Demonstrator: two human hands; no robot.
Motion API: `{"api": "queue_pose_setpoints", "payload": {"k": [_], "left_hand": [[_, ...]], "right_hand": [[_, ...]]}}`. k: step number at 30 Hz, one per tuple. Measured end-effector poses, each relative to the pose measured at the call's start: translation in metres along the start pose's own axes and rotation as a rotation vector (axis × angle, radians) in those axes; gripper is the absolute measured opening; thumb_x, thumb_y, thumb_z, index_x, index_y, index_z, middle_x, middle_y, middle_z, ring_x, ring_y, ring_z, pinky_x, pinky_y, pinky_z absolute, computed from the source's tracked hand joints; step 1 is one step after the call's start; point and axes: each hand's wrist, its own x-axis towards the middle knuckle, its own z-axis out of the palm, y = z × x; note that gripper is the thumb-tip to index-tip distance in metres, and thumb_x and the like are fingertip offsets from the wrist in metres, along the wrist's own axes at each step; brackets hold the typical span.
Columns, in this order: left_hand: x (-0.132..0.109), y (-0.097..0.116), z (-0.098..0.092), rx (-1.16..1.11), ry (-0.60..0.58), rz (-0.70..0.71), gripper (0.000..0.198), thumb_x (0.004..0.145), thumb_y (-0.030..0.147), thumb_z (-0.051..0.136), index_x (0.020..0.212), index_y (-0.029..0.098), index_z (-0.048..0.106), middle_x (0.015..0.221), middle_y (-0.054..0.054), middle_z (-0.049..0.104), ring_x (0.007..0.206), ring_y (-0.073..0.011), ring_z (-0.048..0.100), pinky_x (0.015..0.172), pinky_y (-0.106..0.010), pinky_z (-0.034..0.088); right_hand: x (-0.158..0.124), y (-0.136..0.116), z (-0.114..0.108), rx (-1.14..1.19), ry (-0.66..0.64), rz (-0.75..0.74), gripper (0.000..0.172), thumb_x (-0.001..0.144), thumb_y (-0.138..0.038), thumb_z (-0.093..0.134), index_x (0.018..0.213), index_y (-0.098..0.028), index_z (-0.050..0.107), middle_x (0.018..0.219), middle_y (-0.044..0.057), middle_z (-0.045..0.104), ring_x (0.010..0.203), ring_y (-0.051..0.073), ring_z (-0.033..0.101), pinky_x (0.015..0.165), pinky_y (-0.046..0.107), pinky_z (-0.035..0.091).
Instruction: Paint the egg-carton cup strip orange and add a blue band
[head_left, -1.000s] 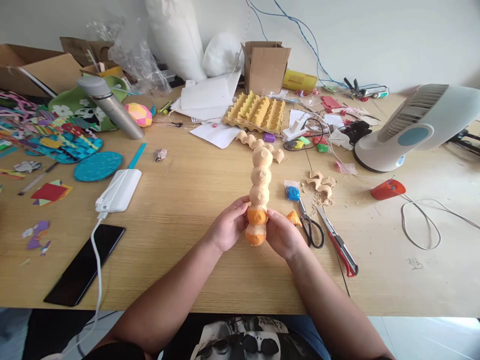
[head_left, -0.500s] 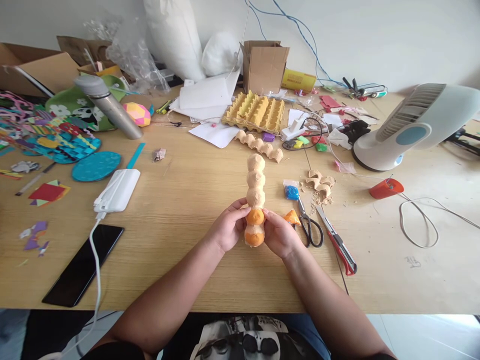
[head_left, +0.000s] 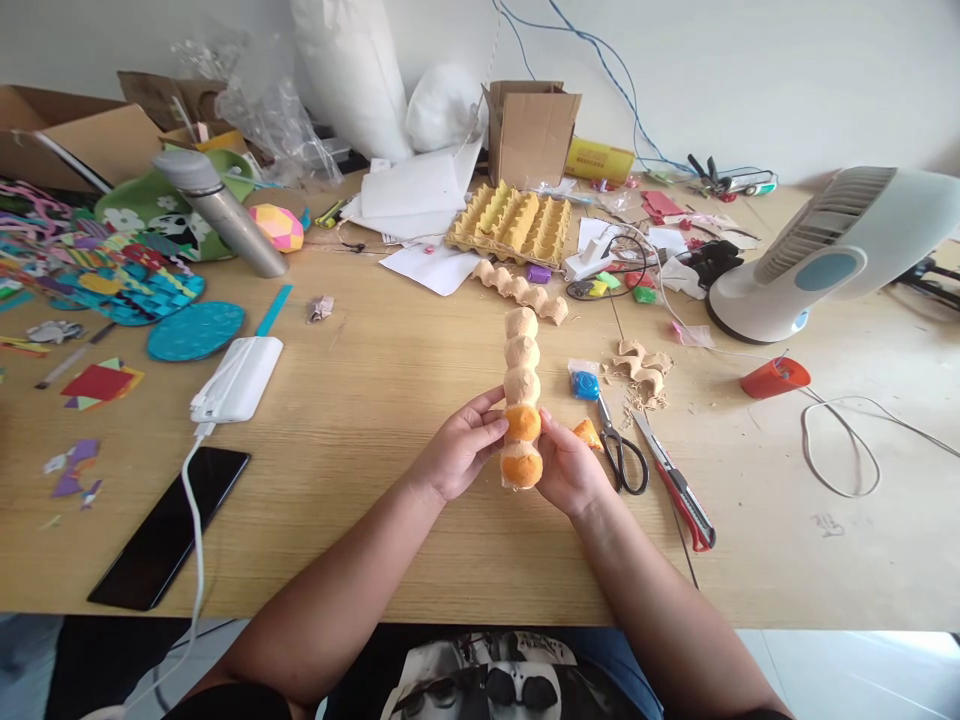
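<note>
Between my two hands is an egg carton strip (head_left: 521, 385), a row of several bumps standing lengthwise away from me. Its two nearest bumps are covered in orange clay; the others are bare beige pulp. My left hand (head_left: 459, 448) grips its left edge near the upper orange bump, thumb on top. On the opposite edge my right hand (head_left: 574, 465) holds the strip with thumb and fingers. An orange clay packet (head_left: 587, 433) lies just beyond the right hand, beside black-handled scissors (head_left: 622, 455). A blue clay packet (head_left: 584, 383) sits above them.
A red utility knife (head_left: 682, 495) lies right of the scissors. Carton scraps (head_left: 641, 368), another carton strip (head_left: 519, 288) and a yellow egg tray (head_left: 514, 225) are farther back. At right stand a fan (head_left: 802, 260) and an orange cup (head_left: 775, 377); at left lie a phone (head_left: 169, 530) and power bank (head_left: 238, 378).
The egg carton strip has shifted slightly right and turned a little in my hands, showing more of its orange bumps. Both hands keep hold of it.
</note>
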Motion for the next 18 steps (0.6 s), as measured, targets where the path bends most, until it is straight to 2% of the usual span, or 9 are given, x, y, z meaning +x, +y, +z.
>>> {"api": "queue_pose_setpoints", "payload": {"k": [8, 13, 18], "left_hand": [[-0.0003, -0.0011, 0.0015, 0.007, 0.019, 0.005, 0.059, 0.084, 0.022, 0.09, 0.141, 0.022, 0.073, 0.084, 0.0, 0.074, 0.081, -0.0135, 0.069, 0.081, -0.025, 0.053], [0.0017, -0.0004, 0.0006, -0.075, -0.012, -0.001, 0.055, 0.088, 0.029, 0.087, 0.14, 0.019, 0.073, 0.107, -0.007, 0.08, 0.091, -0.0159, 0.072, 0.086, -0.027, 0.056], [0.0039, -0.0007, -0.0014, -0.109, 0.019, -0.015, 0.047, 0.09, 0.025, 0.084, 0.136, 0.019, 0.075, 0.107, -0.007, 0.08, 0.088, -0.0154, 0.073, 0.083, -0.026, 0.057]], "right_hand": [[0.0006, 0.0042, 0.0018, 0.02, 0.021, -0.013, 0.029, 0.088, -0.046, 0.083, 0.103, -0.026, 0.07, 0.1, 0.005, 0.08, 0.108, 0.029, 0.073, 0.09, 0.041, 0.06], [-0.0024, -0.0013, 0.0014, 0.042, -0.017, 0.034, 0.034, 0.092, -0.057, 0.074, 0.101, -0.025, 0.07, 0.102, 0.008, 0.081, 0.112, 0.033, 0.073, 0.092, 0.046, 0.06], [-0.0038, -0.0048, 0.0016, 0.036, -0.05, 0.042, 0.03, 0.091, -0.054, 0.075, 0.094, -0.025, 0.069, 0.101, 0.008, 0.081, 0.114, 0.035, 0.072, 0.094, 0.049, 0.059]]}}
